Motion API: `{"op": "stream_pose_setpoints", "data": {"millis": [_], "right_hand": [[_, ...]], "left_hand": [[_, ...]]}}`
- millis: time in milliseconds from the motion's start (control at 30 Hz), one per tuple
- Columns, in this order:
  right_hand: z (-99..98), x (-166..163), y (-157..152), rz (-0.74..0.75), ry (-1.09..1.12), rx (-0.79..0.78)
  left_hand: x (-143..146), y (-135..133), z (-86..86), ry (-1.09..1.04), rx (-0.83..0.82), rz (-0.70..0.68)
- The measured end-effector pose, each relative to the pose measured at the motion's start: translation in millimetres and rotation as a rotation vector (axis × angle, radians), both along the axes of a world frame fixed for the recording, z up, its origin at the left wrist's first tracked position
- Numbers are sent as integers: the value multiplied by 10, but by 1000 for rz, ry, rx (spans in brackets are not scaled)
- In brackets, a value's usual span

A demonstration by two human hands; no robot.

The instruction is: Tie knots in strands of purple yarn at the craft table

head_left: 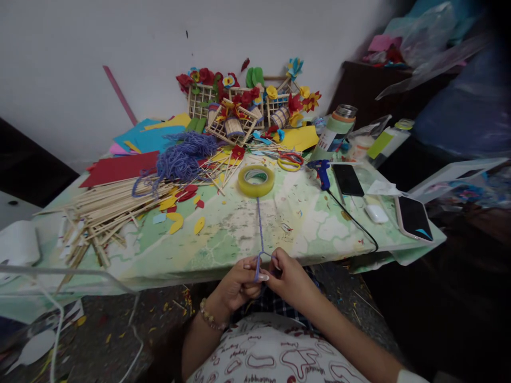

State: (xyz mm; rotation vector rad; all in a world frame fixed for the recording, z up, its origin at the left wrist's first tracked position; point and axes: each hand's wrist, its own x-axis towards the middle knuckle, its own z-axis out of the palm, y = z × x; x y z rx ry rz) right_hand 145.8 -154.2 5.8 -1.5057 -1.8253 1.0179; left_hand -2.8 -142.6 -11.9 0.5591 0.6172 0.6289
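Yarn strand: I see the purple yarn strand (260,223) running from the near edge of the tape roll toward me, past the table edge, and parting into two at the fingers.
Left hand: The left hand (238,282) is closed to a narrow grip, fingers curled, with one leg of the yarn lying across thumb and fingers; a beaded bracelet (211,317) circles its wrist.
Right hand: The right hand (288,270) is pinched, thumb to forefinger, on the other leg, just beside the left fingertips. I cannot tell whether the hands touch.
Tape roll: The yellowish tape roll (256,190) lies flat on the table (223,247), straight ahead of both hands. I cannot tell how the yarn is fixed to it.
Yarn bundle: A loose heap of purple yarn (186,157) sits left of the roll, beside the thin wooden sticks (115,205) and a red sheet (123,169).
Tools: I note scissors (290,162) behind the roll to its right, and a blue glue gun (320,173) farther right, its cord trailing toward the table edge.
Phone: A dark phone (348,180) lies just right of the glue gun.
Rear: Stick lattices (231,127) with red, yellow and blue flowers stand near the wall.
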Motion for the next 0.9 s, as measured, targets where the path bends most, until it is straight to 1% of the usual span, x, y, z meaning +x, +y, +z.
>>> {"op": "stream_pose_setpoints", "data": {"millis": [67, 133, 233, 333, 367, 400, 467, 567, 633, 700, 733, 833, 900], "right_hand": [[39, 58, -50, 33, -124, 36], [105, 127, -108, 46, -208, 80], [250, 218, -176, 15, -232, 166], [376, 244, -193, -74, -149, 275], [393, 234, -190, -83, -67, 278], [392, 214, -185, -79, 52, 246], [340, 157, -171, -82, 389, 75], [190, 80, -143, -181, 955, -343], [91, 64, -119, -232, 1231, -612], [16, 77, -97, -248, 1408, -804], [-13, 89, -92, -262, 1473, -868], [-76, 117, -111, -280, 1594, -994], [-107, 124, -149, -242, 1613, -1056]], "left_hand": [[18, -19, 47, 177, 57, 74], [16, -45, 97, 409, 171, 138], [-14, -82, 145, 717, 376, 196], [-39, -105, 157, 863, 490, 196], [-42, -109, 156, 894, 519, 195], [-42, -112, 153, 921, 546, 198], [-36, -117, 143, 958, 589, 206], [-25, -128, 120, 985, 620, 216], [-25, -139, 105, 996, 630, 213], [-29, -151, 94, 1006, 637, 206], [-32, -157, 92, 1013, 638, 200], [-47, -172, 96, 1029, 635, 195], [-59, -183, 101, 1028, 631, 187]]}}
